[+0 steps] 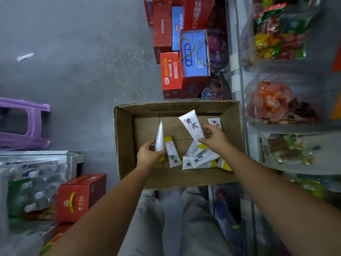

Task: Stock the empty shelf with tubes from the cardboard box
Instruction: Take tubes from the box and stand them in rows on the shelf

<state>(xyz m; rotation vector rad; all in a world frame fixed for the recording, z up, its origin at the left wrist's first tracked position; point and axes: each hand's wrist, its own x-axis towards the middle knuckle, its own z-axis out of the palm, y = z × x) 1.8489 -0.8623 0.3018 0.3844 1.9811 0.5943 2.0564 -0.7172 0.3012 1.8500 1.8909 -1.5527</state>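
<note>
tube (191, 124): 黄芪; blue gift box (195, 52): 养生核桃; red carton (198, 8): 桂圆莲子

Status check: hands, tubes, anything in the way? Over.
Left hand grips first tube. Right hand pinches second tube. Loose tubes lie in cardboard box. Nothing seen blocking the lift.

We see the floor (83, 52) bearing the cardboard box (184, 179) beneath our left hand (148, 157) and right hand (215, 138), red cartons (170, 74) beyond, and a purple stool (24, 124) leftward.
</note>
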